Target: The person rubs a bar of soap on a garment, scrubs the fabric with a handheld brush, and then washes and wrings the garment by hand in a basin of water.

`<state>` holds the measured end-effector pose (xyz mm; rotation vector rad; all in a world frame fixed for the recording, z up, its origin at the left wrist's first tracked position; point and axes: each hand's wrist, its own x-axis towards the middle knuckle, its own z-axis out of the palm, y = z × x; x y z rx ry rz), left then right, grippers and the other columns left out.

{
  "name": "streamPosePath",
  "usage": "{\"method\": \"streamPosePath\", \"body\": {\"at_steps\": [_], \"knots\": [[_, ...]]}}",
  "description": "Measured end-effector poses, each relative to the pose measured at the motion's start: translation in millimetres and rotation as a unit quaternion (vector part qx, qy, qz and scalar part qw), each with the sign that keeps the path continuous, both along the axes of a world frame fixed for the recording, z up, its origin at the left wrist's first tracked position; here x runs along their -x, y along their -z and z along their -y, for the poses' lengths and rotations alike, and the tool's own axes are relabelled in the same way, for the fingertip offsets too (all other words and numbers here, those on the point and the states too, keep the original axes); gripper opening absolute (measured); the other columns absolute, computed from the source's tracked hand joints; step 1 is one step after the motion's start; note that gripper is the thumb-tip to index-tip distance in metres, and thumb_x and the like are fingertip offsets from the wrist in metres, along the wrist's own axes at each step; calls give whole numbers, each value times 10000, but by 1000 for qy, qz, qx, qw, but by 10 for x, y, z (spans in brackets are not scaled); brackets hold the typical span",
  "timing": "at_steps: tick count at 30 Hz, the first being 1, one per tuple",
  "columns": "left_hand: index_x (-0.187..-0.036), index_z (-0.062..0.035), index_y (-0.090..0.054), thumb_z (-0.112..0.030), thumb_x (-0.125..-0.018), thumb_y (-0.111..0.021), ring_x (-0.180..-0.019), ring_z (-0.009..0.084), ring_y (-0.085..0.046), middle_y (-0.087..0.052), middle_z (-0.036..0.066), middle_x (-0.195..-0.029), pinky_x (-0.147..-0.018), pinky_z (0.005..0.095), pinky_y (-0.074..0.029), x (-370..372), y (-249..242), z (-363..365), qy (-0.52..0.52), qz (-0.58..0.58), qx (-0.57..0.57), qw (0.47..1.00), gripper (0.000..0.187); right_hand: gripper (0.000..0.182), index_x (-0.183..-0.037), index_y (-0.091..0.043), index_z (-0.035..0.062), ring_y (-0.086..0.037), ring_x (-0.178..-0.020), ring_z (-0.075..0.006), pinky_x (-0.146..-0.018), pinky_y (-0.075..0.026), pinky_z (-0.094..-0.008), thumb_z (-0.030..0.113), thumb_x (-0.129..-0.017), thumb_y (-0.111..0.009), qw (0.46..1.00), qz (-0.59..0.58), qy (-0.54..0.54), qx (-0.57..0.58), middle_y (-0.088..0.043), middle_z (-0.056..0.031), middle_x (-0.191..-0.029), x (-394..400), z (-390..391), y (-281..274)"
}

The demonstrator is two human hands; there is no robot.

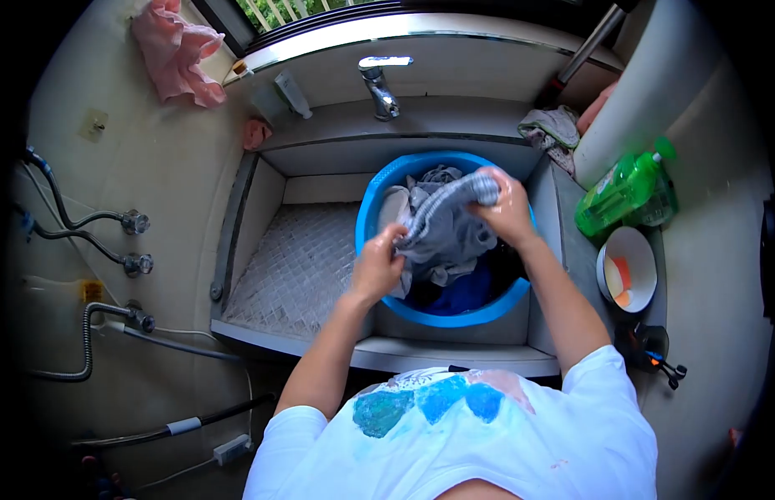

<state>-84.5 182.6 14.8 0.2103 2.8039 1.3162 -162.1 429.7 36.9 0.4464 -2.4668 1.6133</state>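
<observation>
A grey garment with a ribbed, striped band (446, 221) is stretched between my two hands over a blue plastic basin (370, 204). My left hand (377, 265) is closed on the band's left end, near the basin's left rim. At the band's other end, my right hand (506, 207) grips it toward the basin's right side. Dark blue cloth (464, 292) and other grey and pale clothes lie in the basin below, partly covered by the garment. The fingers of both hands look wet.
The basin stands in a sink with a ribbed washboard slope (295, 258) at left. A chrome faucet (379, 87) rises behind. On the right ledge are green pump bottles (616, 196), a white bowl (627, 271) and a crumpled cloth (550, 129). Valves (135, 223) line the left wall.
</observation>
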Motion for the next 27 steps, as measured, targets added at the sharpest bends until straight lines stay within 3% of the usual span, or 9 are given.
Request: {"method": "streamPosePath", "body": {"at_steps": [3,9,12,15,17,18,22,24,27], "knots": [[-1095,-57,-567,86,-750,-548,-712,103,-557,-580,58,-807,-631,262,-444,114,-376,61,-16,-87,-123,988,374,387,-983,-622,42,-663,-848,-229,-783,-509,-323,36,-631,-784,991,-113,7,78,-681,-98,-884,39,130,-638],[-1104,-6,-599,145,-773,-550,-858,74,-598,-625,31,-947,-762,194,-466,149,-1526,87,0,-228,-215,950,367,448,-1139,-626,89,-650,-931,-112,-853,-522,-278,124,-732,-812,980,-162,-31,110,-680,-27,-979,51,130,-1725],[-1127,0,-610,153,-758,-561,-861,77,-605,-644,32,-959,-766,197,-476,76,-1821,-39,-7,-274,-305,912,402,557,-1218,-554,25,-623,-946,-112,-838,-530,-272,-59,-711,-768,946,-196,-108,234,-635,-39,-1016,81,71,-1840],[-1100,4,-626,132,-748,-613,-870,77,-610,-663,40,-972,-748,200,-486,172,-1712,-31,-10,-257,-297,920,375,512,-1177,-606,144,-658,-936,-145,-862,-522,-297,251,-732,-834,967,-192,157,64,-681,-40,-989,-118,88,-1610],[-1090,-6,-635,89,-748,-649,-879,81,-614,-670,51,-990,-744,202,-487,295,-1355,18,-3,-207,-283,937,355,425,-1050,-596,64,-663,-811,-150,-753,-526,-310,182,-708,-820,957,-256,74,118,-682,-71,-899,64,37,-993],[-1079,-16,-643,47,-749,-685,-888,85,-617,-677,62,-1007,-740,203,-488,372,-1097,57,7,-158,-265,951,339,436,-1049,-583,60,-649,-780,-133,-730,-516,-299,152,-694,-818,980,-120,14,155,-678,-61,-878,80,-36,-668],[-1122,-38,-639,-70,-705,-754,-990,203,-633,-658,120,-1061,-868,322,-503,430,50,-148,-62,11,-76,995,434,500,-1096,-585,91,-601,-966,-322,-865,-481,-401,235,-676,-816,997,20,-49,-63,-606,-155,-1050,-6,-199,455],[-1228,-42,-567,-120,-677,-789,-1120,340,-582,-559,213,-1228,-924,408,-488,308,638,-255,9,-107,110,988,599,543,-1134,-567,105,-596,-964,-378,-868,-478,-432,253,-677,-820,991,35,-59,-113,-586,-203,-1071,-38,-140,929],[-1333,-86,-441,-164,-655,-805,-1150,458,-520,-447,290,-1300,-951,496,-463,283,776,-386,-11,-33,137,990,774,619,-1134,-518,81,-606,-986,-413,-846,-492,-468,261,-643,-848,956,81,-18,-280,-602,-259,-1017,-46,65,819]]}}
